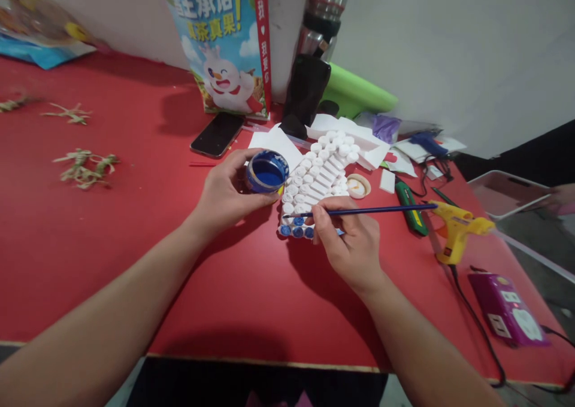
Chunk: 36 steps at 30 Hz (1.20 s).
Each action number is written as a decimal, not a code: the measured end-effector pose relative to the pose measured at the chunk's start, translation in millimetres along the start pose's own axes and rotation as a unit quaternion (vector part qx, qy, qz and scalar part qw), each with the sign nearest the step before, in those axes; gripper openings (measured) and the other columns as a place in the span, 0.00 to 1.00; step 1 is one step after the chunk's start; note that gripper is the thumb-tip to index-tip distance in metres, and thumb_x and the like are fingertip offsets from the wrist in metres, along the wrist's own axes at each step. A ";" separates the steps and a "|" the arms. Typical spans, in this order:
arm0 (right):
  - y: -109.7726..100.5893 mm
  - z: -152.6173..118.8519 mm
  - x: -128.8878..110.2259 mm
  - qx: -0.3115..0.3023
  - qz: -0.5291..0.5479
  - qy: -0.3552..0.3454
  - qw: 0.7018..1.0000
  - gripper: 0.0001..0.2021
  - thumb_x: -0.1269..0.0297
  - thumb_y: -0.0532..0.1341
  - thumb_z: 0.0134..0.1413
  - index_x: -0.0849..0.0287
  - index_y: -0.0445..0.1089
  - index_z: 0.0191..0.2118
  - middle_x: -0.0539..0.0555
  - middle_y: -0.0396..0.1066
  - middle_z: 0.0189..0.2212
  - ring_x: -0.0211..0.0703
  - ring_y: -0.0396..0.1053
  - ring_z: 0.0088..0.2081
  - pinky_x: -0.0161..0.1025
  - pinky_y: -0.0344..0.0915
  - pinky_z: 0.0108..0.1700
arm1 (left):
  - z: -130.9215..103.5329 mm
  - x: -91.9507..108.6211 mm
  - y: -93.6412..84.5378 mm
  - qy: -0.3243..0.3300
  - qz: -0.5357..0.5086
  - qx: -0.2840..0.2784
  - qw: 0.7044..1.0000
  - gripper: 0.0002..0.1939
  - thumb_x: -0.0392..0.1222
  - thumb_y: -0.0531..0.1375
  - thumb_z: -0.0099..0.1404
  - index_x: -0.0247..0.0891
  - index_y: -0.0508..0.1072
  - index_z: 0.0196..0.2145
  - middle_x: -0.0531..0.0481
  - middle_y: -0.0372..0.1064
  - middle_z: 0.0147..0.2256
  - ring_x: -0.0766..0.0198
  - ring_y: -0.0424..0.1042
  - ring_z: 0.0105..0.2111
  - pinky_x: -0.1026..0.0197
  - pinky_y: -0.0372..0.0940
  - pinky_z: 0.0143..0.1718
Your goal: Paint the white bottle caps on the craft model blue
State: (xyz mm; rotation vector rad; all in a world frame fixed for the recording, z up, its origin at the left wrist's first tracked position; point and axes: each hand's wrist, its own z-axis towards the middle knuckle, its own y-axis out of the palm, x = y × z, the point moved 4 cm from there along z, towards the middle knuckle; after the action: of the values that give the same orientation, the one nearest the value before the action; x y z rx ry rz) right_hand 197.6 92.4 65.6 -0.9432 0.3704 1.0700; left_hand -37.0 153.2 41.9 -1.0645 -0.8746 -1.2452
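My left hand (229, 194) is closed around a small jar of blue paint (267, 172), tilted so its mouth faces me. Between thumb and fingers of my right hand (345, 239) is a thin blue paintbrush (381, 209), its tip pointing left over the near rows of a white model (314, 176). The model is built of rolled white paper tubes with a stepped strip down its middle. Several tube ends (297, 232) at its near edge are painted blue. My right fingers cover part of that edge.
A yellow glue gun (458, 227), green cutter (411, 209) and purple power strip (507, 308) lie right on the red table (251, 299). Behind stand a phone (218, 134), a printed bag (224, 48) and a steel flask (323, 12). Another person's hand (561, 199) touches a white tray (507, 191).
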 end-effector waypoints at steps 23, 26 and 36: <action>-5.8 0.8 6.1 0.020 -0.003 0.013 1.000 0.09 0.59 0.65 0.80 0.50 0.74 0.41 0.45 0.78 0.26 0.39 0.74 0.22 0.39 0.69 0.26 | -0.2 -0.9 -1.1 0.005 0.011 -0.006 1.000 0.38 0.51 0.85 0.53 0.40 0.81 0.58 0.41 0.84 0.58 0.41 0.83 0.59 0.43 0.79 0.62; -7.0 1.7 5.1 0.020 -0.007 0.007 1.000 0.09 0.60 0.65 0.80 0.51 0.74 0.41 0.45 0.77 0.25 0.38 0.74 0.22 0.38 0.69 0.26 | -0.6 0.0 -0.9 0.003 0.007 -0.003 1.000 0.37 0.50 0.85 0.53 0.40 0.81 0.57 0.41 0.85 0.57 0.41 0.83 0.59 0.42 0.79 0.63; -8.8 1.2 3.8 0.025 -0.025 -0.005 0.999 0.08 0.64 0.65 0.78 0.51 0.74 0.40 0.44 0.77 0.26 0.37 0.74 0.22 0.37 0.70 0.27 | -0.5 0.3 -0.9 0.002 -0.006 0.000 1.000 0.37 0.49 0.86 0.52 0.40 0.82 0.57 0.41 0.85 0.56 0.41 0.84 0.57 0.42 0.79 0.61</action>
State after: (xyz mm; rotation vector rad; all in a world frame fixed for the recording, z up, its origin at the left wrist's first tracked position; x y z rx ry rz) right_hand 206.9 94.2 67.8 -0.8977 0.3611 1.0156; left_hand -37.8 152.6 42.2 -1.0569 -0.8789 -1.2569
